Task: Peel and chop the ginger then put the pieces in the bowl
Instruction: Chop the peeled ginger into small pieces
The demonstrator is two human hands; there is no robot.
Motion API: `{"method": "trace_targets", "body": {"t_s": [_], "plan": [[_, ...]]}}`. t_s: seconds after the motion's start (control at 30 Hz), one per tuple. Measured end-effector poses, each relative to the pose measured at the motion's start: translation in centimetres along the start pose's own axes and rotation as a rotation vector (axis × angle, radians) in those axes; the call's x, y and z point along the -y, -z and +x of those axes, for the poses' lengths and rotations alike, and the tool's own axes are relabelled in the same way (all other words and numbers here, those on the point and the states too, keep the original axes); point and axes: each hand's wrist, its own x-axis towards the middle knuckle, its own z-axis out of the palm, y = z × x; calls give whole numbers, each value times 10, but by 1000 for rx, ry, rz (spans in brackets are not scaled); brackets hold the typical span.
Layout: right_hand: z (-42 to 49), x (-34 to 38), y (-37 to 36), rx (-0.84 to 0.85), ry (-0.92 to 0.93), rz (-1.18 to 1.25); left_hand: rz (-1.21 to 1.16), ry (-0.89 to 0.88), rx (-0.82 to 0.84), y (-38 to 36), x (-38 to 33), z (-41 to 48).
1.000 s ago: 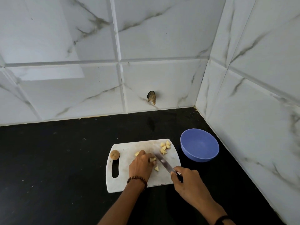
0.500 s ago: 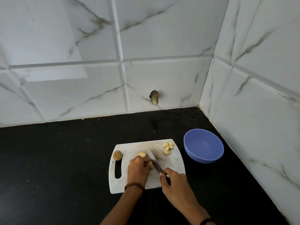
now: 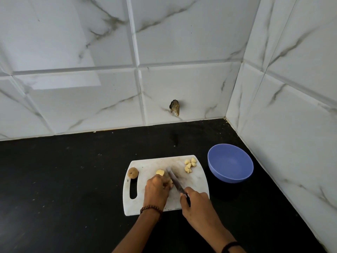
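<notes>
My left hand (image 3: 156, 189) is curled over the ginger (image 3: 160, 172), pinning it to the board (image 3: 198, 181) — my right hand (image 3: 196, 201) wraps the knife (image 3: 175, 179) handle, blade just right of the ginger, pointing away. Cut pieces (image 3: 190, 166) lie beyond, towards the bowl (image 3: 230, 162).

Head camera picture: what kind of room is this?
Most likely a kitchen. A black countertop runs into marble-look wall tiles. A white cutting board holds chopped ginger pieces next to a blue bowl. The right hand holds a knife.
</notes>
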Motion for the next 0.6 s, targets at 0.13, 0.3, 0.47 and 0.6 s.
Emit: {"method": "trace_targets", "body": {"t_s": [0.13, 0.3, 0.47, 0.6], "plan": [[2, -1, -4, -18, 26, -58, 28, -65, 14, 2, 0, 0], [1, -1, -9, -32, 36, -77, -1, -43, 24, 2, -1, 1], [1, -2, -10, -30, 37, -85, -3, -42, 41, 3, 0, 2], [0, -2, -10, -31, 34, -88, 0, -44, 39, 2, 0, 2]]}}
